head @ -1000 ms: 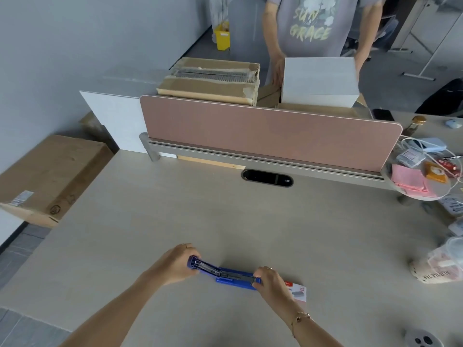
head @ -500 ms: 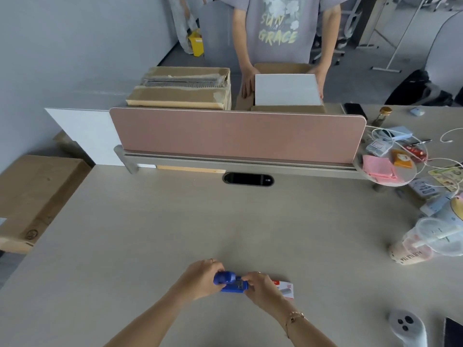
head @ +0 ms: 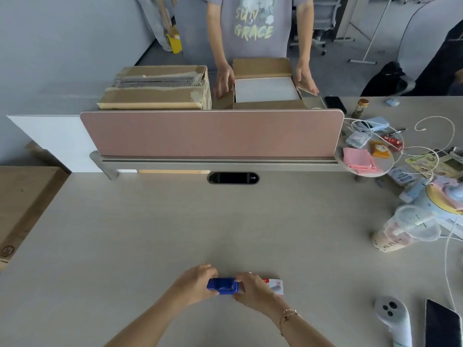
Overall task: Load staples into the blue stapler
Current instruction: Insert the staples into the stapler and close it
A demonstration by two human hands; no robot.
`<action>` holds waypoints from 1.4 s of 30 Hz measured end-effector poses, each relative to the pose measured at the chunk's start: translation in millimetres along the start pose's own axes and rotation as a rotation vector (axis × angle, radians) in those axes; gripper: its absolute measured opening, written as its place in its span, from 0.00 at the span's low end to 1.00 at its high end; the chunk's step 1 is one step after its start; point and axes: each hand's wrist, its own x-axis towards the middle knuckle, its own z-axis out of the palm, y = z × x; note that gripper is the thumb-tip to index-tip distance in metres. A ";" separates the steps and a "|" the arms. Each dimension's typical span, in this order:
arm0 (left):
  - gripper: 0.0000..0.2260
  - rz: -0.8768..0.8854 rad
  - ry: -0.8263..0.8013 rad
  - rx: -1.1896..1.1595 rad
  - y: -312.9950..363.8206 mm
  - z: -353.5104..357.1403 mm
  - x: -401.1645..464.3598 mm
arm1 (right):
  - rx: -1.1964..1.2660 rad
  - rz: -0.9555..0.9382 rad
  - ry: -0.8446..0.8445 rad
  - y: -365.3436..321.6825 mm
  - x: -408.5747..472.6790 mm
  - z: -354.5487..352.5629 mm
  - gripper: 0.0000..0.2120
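Observation:
The blue stapler (head: pixel 223 286) lies on the pale desk near its front edge, folded shut, with only a short blue stretch showing between my hands. My left hand (head: pixel 195 284) grips its left end and my right hand (head: pixel 253 289) grips its right end. Just right of my right hand lies the small red and white staple box (head: pixel 275 286), partly hidden by my fingers. No loose staples are visible.
A pink divider (head: pixel 213 134) crosses the desk's far side; behind it a person handles a cardboard box (head: pixel 265 88). At the right stand a plastic cup (head: pixel 406 231), a cable, and clutter. A grey controller (head: pixel 393 319) and a phone (head: pixel 443 324) lie front right.
One second ago the stapler lay opened out long between my hands. My hands have come together and it is now folded shut. The view has shifted too.

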 end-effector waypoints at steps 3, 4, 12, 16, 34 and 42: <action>0.10 -0.005 -0.005 -0.008 -4.9 -0.2 -3.2 | -0.047 0.023 0.019 -1.2 -1.9 -2.5 0.08; 0.10 -0.009 0.000 0.006 -5.4 -0.3 -4.4 | -0.065 0.024 0.027 -2.1 -2.1 -3.7 0.08; 0.09 -0.081 0.021 0.038 -12.1 1.0 -12.4 | -0.132 -0.041 0.065 -12.8 -0.2 -11.1 0.13; 0.06 -0.100 0.015 0.015 -12.0 2.2 -11.6 | -0.170 -0.049 0.067 -14.1 1.2 -8.5 0.11; 0.10 -0.080 -0.001 -0.039 -16.2 6.9 -7.3 | -0.330 -0.033 -0.017 -21.3 10.1 -7.0 0.11; 0.11 -0.073 0.053 -0.025 -35.4 4.5 -18.2 | -0.234 -0.077 0.005 -11.0 7.1 -8.8 0.09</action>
